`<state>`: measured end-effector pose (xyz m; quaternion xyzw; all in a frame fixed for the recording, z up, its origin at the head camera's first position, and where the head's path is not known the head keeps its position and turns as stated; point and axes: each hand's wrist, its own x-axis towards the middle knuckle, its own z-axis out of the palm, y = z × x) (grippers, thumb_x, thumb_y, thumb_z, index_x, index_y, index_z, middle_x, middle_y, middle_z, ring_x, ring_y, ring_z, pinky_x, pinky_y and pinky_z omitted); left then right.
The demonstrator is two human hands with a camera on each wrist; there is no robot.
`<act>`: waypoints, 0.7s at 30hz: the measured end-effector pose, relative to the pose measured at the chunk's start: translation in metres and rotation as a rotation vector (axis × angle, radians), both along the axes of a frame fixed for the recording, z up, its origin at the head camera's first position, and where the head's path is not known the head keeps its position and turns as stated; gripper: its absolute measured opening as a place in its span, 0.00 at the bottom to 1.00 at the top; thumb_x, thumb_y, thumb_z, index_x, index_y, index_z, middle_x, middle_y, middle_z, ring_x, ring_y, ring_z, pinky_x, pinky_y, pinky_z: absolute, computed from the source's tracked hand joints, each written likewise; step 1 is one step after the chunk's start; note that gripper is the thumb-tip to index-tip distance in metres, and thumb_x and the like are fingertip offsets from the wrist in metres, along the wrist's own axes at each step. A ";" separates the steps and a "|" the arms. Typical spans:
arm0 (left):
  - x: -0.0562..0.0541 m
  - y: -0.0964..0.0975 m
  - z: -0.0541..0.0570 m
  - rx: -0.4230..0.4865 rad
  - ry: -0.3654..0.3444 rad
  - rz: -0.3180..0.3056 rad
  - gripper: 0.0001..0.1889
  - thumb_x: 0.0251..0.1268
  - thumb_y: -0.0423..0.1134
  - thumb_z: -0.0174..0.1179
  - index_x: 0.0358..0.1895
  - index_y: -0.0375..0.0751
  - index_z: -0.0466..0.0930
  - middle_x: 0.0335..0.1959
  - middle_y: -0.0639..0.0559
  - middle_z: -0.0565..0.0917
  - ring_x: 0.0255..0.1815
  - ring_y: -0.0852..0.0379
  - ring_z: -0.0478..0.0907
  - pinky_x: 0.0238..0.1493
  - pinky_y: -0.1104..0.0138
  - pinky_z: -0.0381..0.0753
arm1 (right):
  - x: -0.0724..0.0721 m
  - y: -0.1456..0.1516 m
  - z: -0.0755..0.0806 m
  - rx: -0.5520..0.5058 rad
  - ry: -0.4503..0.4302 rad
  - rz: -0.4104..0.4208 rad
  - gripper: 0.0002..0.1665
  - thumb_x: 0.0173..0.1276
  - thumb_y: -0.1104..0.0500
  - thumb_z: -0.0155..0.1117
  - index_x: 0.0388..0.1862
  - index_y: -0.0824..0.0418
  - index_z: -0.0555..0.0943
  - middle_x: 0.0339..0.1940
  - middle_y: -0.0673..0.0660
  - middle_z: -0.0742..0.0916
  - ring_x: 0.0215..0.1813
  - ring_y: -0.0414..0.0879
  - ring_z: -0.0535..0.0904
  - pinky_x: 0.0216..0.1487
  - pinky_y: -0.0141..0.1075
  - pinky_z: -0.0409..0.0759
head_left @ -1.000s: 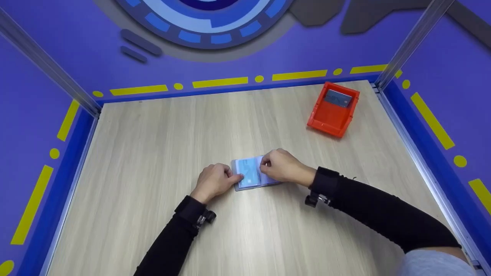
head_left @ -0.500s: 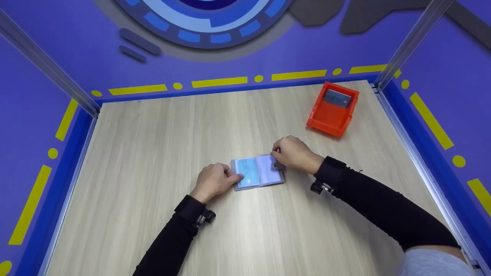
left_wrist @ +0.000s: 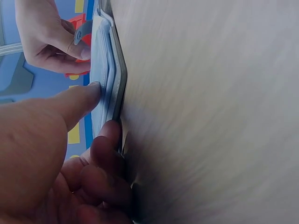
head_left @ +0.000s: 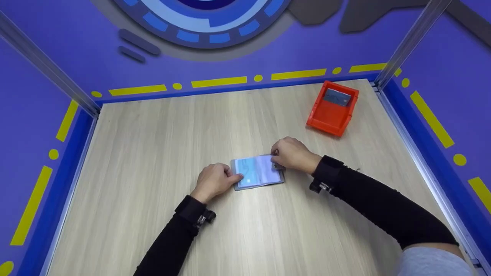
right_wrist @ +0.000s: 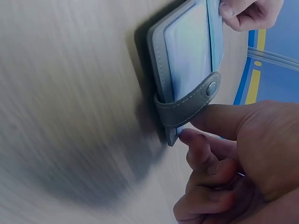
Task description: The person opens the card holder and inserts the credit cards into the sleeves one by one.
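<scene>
A grey card holder (head_left: 269,170) lies opened flat on the table, its clear sleeves spread to both sides. Under the left sleeve shows a light blue card (head_left: 247,173). My left hand (head_left: 215,179) grips the holder's left edge, thumb pressed on the top sleeve and fingers curled at the side. At the far right corner my right hand (head_left: 293,154) pinches the holder's edge between thumb and index finger, beside the strap. That grey strap (right_wrist: 187,105), with a metal snap, folds over the right sleeves in the right wrist view. The right fingertips are partly hidden behind it.
A red bin (head_left: 332,115) stands at the back right of the wooden table (head_left: 165,142), with a dark grey card (head_left: 337,97) inside. Purple panels (head_left: 215,71) and metal posts (head_left: 414,42) enclose the table at the back and sides.
My right hand has moved from the holder's middle to its far right corner, uncovering the right sleeve and strap. The left hand has stayed in place.
</scene>
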<state>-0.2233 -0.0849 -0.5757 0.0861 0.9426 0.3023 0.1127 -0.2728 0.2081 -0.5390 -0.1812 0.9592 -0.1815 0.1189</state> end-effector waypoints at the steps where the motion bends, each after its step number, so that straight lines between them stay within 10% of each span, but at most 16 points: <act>1: 0.000 0.000 0.000 0.002 0.000 0.001 0.25 0.67 0.63 0.75 0.21 0.53 0.78 0.19 0.62 0.73 0.23 0.60 0.69 0.28 0.65 0.64 | 0.000 0.000 0.000 0.000 -0.001 0.000 0.08 0.70 0.56 0.75 0.43 0.59 0.94 0.37 0.55 0.93 0.45 0.53 0.83 0.52 0.50 0.82; 21: 0.002 0.001 0.002 0.001 -0.003 0.014 0.25 0.66 0.62 0.76 0.21 0.52 0.79 0.20 0.62 0.74 0.24 0.59 0.70 0.30 0.64 0.65 | -0.013 0.001 -0.002 -0.021 -0.131 -0.027 0.05 0.68 0.58 0.74 0.31 0.53 0.89 0.31 0.51 0.87 0.37 0.48 0.79 0.40 0.37 0.73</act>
